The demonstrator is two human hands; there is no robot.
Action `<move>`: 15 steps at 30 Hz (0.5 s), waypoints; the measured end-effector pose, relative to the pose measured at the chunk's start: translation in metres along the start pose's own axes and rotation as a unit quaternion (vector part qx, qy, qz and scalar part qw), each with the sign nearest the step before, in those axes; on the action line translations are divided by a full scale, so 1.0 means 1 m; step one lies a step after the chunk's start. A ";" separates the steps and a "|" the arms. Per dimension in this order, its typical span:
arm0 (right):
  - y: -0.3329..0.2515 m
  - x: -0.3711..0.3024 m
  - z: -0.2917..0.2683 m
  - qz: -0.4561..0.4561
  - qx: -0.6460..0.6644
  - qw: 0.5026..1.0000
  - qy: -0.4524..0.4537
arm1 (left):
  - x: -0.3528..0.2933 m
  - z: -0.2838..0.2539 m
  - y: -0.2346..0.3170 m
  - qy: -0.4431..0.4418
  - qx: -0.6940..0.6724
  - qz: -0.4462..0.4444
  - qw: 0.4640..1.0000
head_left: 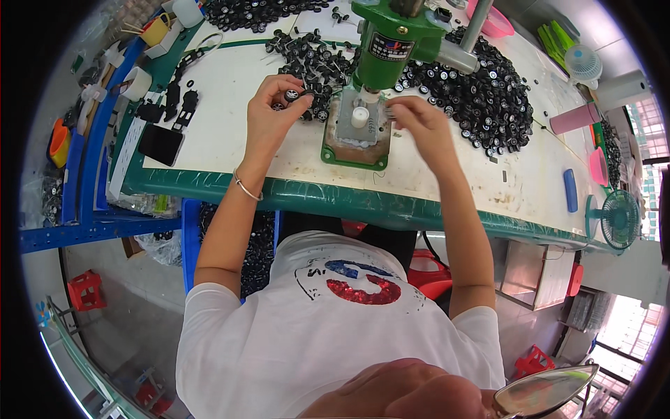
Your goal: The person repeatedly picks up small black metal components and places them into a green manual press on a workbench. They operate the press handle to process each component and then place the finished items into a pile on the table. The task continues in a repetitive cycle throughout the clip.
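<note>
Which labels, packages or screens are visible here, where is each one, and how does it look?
Label plate: front of the green press, small dark rectangle with a red and blue mark.
Dark flat panel: on the table, left of the left hand; black rectangle, whether it is a screen cannot be told.
Clear plastic bags: under the table's left edge, crumpled.

One green hand press (pixel 386 42) stands at the middle of the table (pixel 230 91), and two hands work at it, the left hand (pixel 273 112) and the right hand (pixel 419 122). Small black wheels (pixel 481 91) lie in heaps too many to count. Toward the right edge are two small fans (pixel 618 218), one pink cup (pixel 574 119) and one blue bar (pixel 571 190).
</note>
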State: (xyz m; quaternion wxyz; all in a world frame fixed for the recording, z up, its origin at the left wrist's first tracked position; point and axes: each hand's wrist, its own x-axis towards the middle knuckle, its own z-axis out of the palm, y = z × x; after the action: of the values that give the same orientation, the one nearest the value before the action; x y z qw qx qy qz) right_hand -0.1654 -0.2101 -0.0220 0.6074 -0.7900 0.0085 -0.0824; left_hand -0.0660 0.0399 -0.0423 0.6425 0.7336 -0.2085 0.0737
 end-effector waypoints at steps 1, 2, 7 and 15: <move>-0.005 0.003 0.013 0.008 -0.007 1.000 -0.002 | 0.001 0.002 0.000 0.005 0.006 0.031 0.999; -0.010 0.006 0.024 0.016 -0.014 1.000 -0.002 | 0.001 0.003 0.004 -0.003 0.017 0.033 0.999; -0.002 0.017 0.040 0.083 0.021 0.996 0.016 | 0.000 -0.002 0.017 -0.070 0.014 0.067 0.995; 0.017 0.008 0.057 -0.011 -0.066 0.993 0.097 | -0.002 0.004 0.010 -0.138 -0.318 -0.296 0.890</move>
State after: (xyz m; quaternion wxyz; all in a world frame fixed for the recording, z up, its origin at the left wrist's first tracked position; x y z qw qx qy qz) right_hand -0.1479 -0.1607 -0.0511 0.5492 -0.8169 0.0640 -0.1641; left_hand -0.0725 0.0357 -0.0345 0.7983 0.5204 -0.0805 -0.2921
